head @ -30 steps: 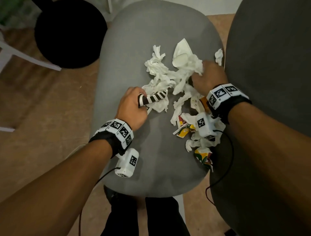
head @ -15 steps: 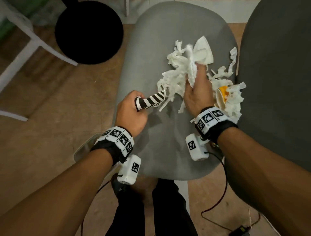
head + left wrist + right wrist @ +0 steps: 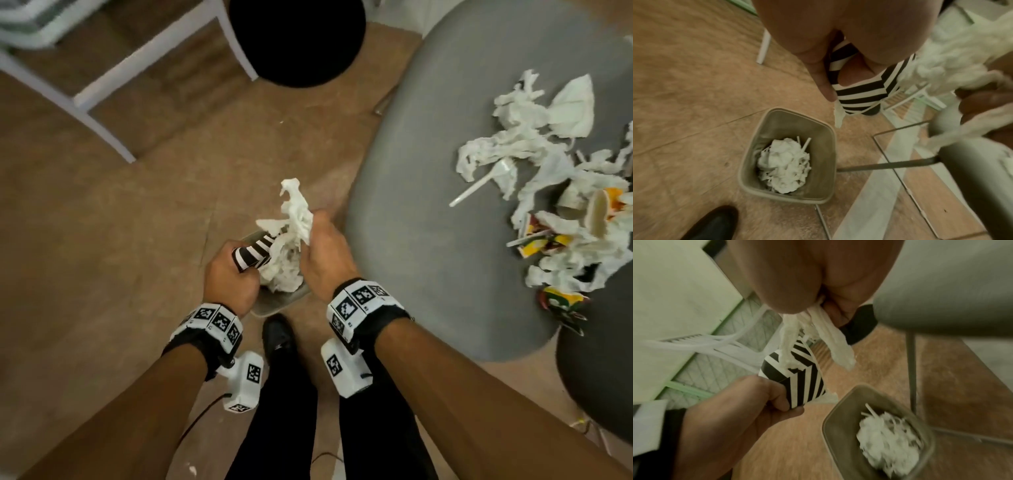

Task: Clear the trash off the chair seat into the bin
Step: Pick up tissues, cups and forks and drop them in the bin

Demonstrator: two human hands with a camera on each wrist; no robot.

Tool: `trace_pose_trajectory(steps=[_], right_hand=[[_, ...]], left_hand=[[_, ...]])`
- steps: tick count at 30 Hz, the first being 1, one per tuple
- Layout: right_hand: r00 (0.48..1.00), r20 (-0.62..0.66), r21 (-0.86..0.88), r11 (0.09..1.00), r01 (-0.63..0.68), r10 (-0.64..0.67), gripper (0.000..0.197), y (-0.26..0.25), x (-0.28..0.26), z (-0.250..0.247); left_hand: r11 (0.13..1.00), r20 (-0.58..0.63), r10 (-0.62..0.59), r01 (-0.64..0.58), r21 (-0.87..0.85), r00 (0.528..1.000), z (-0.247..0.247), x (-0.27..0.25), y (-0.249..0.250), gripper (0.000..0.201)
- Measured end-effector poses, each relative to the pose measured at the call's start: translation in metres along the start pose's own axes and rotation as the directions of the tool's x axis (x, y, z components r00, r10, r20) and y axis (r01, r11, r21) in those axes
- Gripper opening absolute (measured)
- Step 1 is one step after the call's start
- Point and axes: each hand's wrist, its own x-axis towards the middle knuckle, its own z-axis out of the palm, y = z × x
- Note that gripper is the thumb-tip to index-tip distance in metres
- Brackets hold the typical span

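Both hands have swung left off the grey chair seat [image 3: 428,240] since a second ago and now hang over the beige bin [image 3: 826,164] on the brown floor [image 3: 102,222], just beside the seat's edge. Plenty of trash stays on the seat: a heap of white tissue [image 3: 513,144], a plastic utensil [image 3: 479,186], colourful wrappers [image 3: 534,240]. Down in the bin lies a wad of white paper [image 3: 784,165]. Right hand [image 3: 323,253], fingers curled tight round a bunch of crumpled tissue [image 3: 296,212]; left hand [image 3: 229,277] clamped on a black-and-white striped wrapper [image 3: 253,255], right alongside
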Motion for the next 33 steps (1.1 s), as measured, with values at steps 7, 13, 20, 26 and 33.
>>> trace_pose_trajectory(steps=[7,13,20,26,33], right_hand=[[0.969,0.138,-0.103,0.976,-0.193,0.206,0.076,0.037,0.032,0.109],[0.922,0.273,-0.373,0.914,-0.160,0.273,0.056,0.075,0.055,0.148],[0.927,0.270,-0.307,0.936,-0.175,0.261,0.044,0.077,0.044,0.116],[0.976,0.219,-0.262,0.964,0.045,0.014,0.053,0.052,0.036,0.072],[0.987,0.078,0.010,0.990,0.142,-0.143,0.032,0.020,0.038,-0.037]], left_hand=[[0.994,-0.091,-0.106,0.103,-0.035,0.990,-0.016,0.011,-0.077,0.027],[0.986,0.034,-0.160,0.162,-0.039,0.986,-0.005,0.021,-0.111,0.030],[0.979,0.261,-0.204,0.193,0.066,0.943,0.017,0.032,-0.105,0.054],[0.964,0.322,-0.131,0.045,0.263,0.938,0.021,0.039,-0.076,0.036],[0.912,0.306,0.066,-0.182,0.366,0.950,0.044,0.060,0.025,0.022]])
